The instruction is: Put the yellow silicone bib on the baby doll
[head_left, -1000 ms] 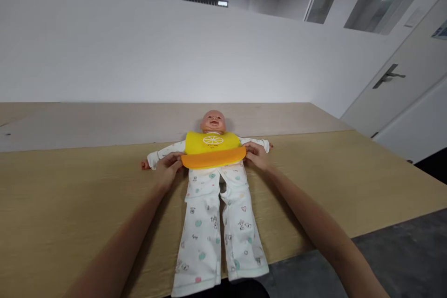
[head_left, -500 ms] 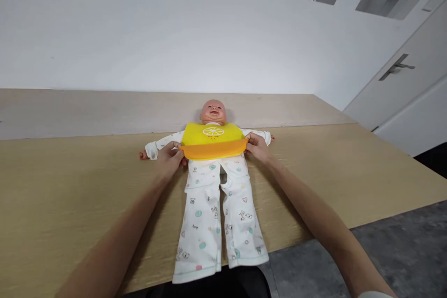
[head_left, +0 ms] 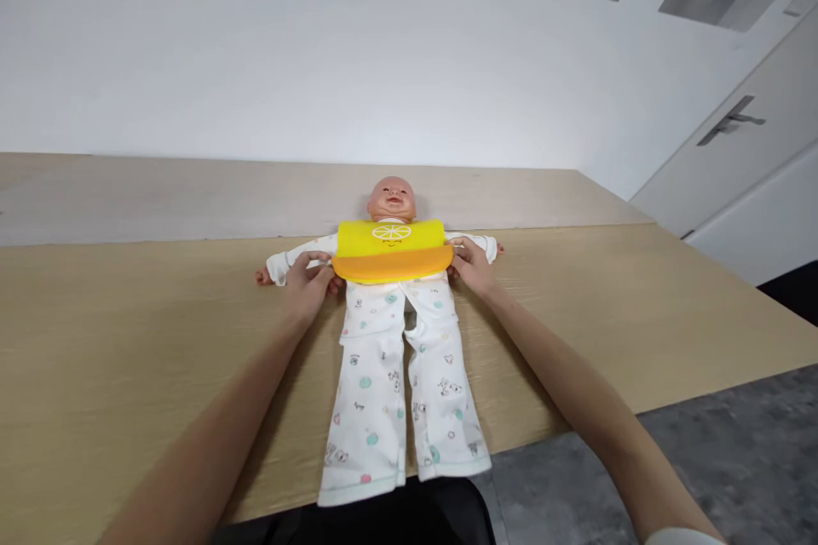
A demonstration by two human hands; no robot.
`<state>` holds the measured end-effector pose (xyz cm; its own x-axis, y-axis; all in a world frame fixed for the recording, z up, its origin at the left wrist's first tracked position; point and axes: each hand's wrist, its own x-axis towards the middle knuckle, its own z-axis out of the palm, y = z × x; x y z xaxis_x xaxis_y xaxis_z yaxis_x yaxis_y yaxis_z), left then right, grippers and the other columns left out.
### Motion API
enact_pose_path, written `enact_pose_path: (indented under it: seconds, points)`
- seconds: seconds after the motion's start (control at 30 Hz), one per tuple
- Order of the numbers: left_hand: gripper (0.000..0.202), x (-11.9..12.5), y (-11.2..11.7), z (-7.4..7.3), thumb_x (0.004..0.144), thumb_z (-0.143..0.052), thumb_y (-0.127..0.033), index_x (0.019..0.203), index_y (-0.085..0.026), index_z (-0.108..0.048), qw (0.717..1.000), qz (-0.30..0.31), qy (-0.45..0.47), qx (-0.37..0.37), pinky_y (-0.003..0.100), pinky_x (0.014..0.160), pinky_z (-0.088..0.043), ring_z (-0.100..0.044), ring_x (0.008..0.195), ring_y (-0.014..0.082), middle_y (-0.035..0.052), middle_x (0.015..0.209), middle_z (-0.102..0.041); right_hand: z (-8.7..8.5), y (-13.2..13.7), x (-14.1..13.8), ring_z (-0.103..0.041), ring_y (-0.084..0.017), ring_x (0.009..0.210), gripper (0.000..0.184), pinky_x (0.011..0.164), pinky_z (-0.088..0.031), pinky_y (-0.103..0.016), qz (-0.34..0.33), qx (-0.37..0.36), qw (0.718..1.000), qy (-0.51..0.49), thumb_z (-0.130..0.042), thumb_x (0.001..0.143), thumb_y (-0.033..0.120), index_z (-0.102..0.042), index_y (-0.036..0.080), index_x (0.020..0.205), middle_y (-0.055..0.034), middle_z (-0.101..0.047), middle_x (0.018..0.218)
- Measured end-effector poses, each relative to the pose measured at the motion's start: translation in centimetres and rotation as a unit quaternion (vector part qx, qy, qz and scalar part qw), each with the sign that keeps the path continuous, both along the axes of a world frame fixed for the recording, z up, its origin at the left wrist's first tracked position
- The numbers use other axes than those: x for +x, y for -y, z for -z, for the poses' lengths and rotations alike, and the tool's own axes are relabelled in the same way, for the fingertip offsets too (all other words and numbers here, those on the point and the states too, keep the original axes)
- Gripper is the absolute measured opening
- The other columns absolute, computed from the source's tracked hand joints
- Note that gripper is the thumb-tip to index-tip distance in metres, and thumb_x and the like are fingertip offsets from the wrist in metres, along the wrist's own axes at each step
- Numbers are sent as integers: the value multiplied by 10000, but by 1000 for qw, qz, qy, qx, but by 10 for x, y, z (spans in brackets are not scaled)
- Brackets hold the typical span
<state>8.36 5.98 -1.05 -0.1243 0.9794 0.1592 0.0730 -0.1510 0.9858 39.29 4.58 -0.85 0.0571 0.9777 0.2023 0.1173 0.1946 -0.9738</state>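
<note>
A baby doll (head_left: 392, 201) lies on its back with its arms spread out. It wears white printed pajamas (head_left: 371, 383). Across its chest is a yellow bib (head_left: 358, 238) with a lemon-slice face and an orange catch pocket (head_left: 393, 264) along the bottom. My left hand (head_left: 309, 285) is at the pocket's left end, its fingers and thumb around the corner. At the opposite corner, my right hand (head_left: 471, 266) has its fingers curled around the bib's edge. The fingertips under the bib are hidden.
The doll rests on a wooden table (head_left: 159, 341) that meets a white wall (head_left: 287, 60). A black chair seat (head_left: 409, 519) is below the front edge. To the right are the grey floor (head_left: 734, 460) and a door with a metal handle (head_left: 732, 121).
The bib's upper part now looks flatter and straighter along its top edge. My fingers have shifted slightly at both corners. The camera view has moved a little.
</note>
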Motion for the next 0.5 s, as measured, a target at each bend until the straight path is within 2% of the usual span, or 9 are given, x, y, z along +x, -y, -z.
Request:
enact_pose_path:
  seconds: [0.07, 0.2, 0.27, 0.37, 0.43, 0.5]
  points:
    - [163, -2, -3, 2, 632, -597, -241, 778, -245, -525, 1000, -19, -10, -9, 235, 468, -413, -520, 450, 136, -51, 520, -578, 4, -2, 3, -530, -113, 493, 287, 502, -408, -222, 24, 12, 999, 26, -564, 716, 334, -516, 218, 974, 60, -566, 594]
    - [58, -5, -8, 3, 651, -572, -262, 681, -221, -543, 995, -52, -86, 9, 259, 546, -454, -560, 546, 153, -14, 595, -594, 5, -10, 26, -567, -138, 568, 191, 538, -434, -242, 121, 49, 986, 108, -513, 705, 326, -545, 191, 835, 1, -615, 662]
    - [65, -8, -9, 3, 664, -561, -261, 706, -211, -568, 986, -74, -144, 39, 271, 603, -467, -582, 612, 165, -2, 656, -613, 1, -13, 46, -571, -144, 601, 186, 565, -433, -247, 184, 81, 965, 166, -492, 708, 312, -569, 179, 812, -19, -632, 689]
    - [88, -21, -11, -3, 683, -535, -230, 746, -191, -582, 958, -148, -225, 96, 270, 661, -462, -576, 681, 169, 10, 711, -610, -6, -13, 79, -581, -152, 635, 213, 633, -441, -262, 291, 114, 917, 249, -462, 731, 280, -607, 166, 836, -30, -641, 699]
    - [123, -37, -11, -8, 703, -513, -207, 795, -175, -590, 936, -211, -259, 110, 263, 679, -453, -557, 705, 162, 14, 743, -598, -8, -10, 98, -596, -162, 673, 230, 679, -450, -274, 353, 86, 890, 274, -453, 748, 264, -625, 157, 856, -47, -656, 732]
    - [161, -57, -12, -11, 735, -503, -201, 857, -167, -603, 913, -268, -295, 92, 268, 723, -449, -541, 721, 156, 14, 772, -594, -7, -7, 112, -609, -170, 721, 238, 714, -456, -277, 373, 26, 882, 287, -462, 762, 252, -644, 146, 872, -71, -681, 791]
